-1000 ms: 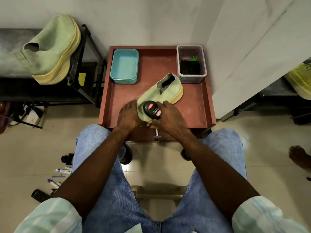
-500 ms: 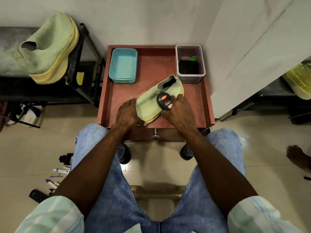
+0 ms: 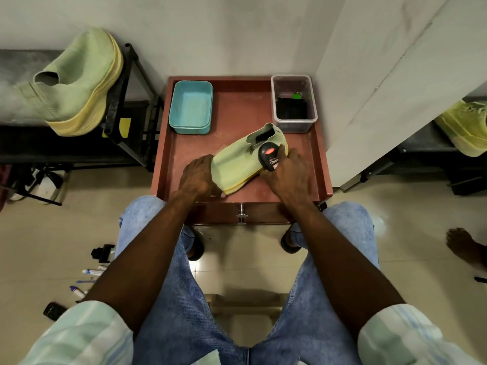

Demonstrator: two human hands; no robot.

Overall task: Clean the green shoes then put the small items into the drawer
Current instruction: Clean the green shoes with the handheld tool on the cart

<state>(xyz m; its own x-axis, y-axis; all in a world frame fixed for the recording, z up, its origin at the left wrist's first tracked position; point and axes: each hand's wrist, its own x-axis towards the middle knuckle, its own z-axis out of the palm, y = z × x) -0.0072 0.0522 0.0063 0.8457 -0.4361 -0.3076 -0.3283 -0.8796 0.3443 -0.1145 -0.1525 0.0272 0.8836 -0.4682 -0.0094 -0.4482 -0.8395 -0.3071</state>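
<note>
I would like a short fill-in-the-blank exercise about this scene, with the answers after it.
1. The right hand holds a black ____ against the green shoe.
2. The left hand grips the shoe's ____ end.
3. The teal container stands on the ____ table.

Answers: bottle; toe; red

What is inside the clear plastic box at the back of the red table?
The clear plastic box holds a flat black item and a small bright green piece behind it. What they are is too small to tell, and anything under the black item is hidden.
</note>
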